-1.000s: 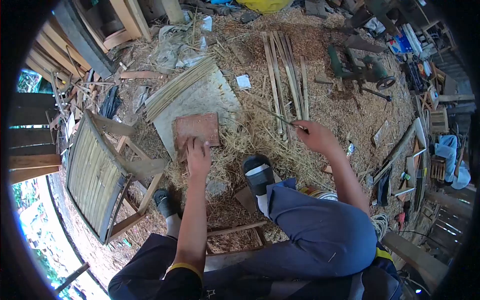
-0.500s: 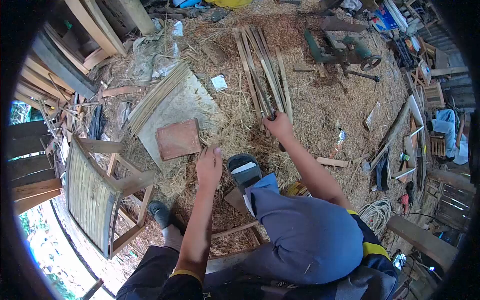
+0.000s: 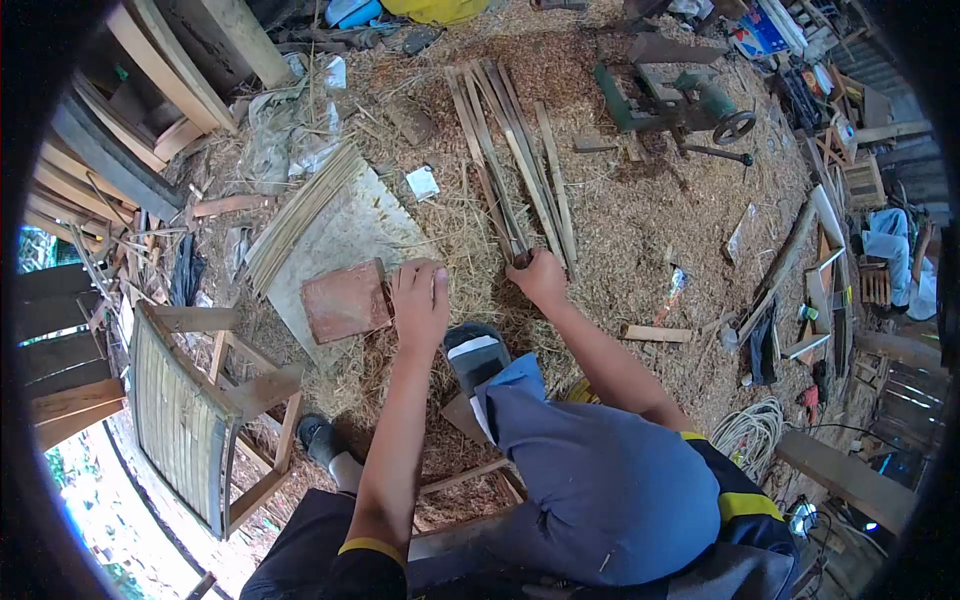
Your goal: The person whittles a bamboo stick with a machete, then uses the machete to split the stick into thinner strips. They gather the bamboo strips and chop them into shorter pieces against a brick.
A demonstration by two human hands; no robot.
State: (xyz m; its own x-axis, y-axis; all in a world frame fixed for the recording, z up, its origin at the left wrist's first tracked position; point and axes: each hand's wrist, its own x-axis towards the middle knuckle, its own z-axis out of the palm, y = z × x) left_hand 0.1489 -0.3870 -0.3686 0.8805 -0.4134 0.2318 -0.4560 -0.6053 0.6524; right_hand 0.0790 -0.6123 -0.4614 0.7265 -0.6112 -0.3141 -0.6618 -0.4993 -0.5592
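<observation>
My left hand [image 3: 420,300] hovers over the straw just right of a reddish-brown block [image 3: 347,301], its fingers stretched out and nothing visible in them. The block lies on a pale flat sheet [image 3: 370,220]. My right hand [image 3: 541,281] is closed around what looks like a long, narrow knife [image 3: 507,222], its dark blade pointing away from me. The handle is mostly covered by my fingers. Beyond that hand, several long wooden strips [image 3: 520,140] lie side by side on the ground, the blade over their near ends.
A bundle of thin split strips [image 3: 305,215] rests along the sheet's left edge. At left stands a slatted wooden chair [image 3: 185,410]. A green vise-like machine with a handwheel [image 3: 735,127] sits at the back right. Coiled cord [image 3: 750,438] lies at right; shavings cover the floor.
My right hand has come slightly nearer and left with the knife. My left hand has risen a little beside the block. The view has shifted slightly.
</observation>
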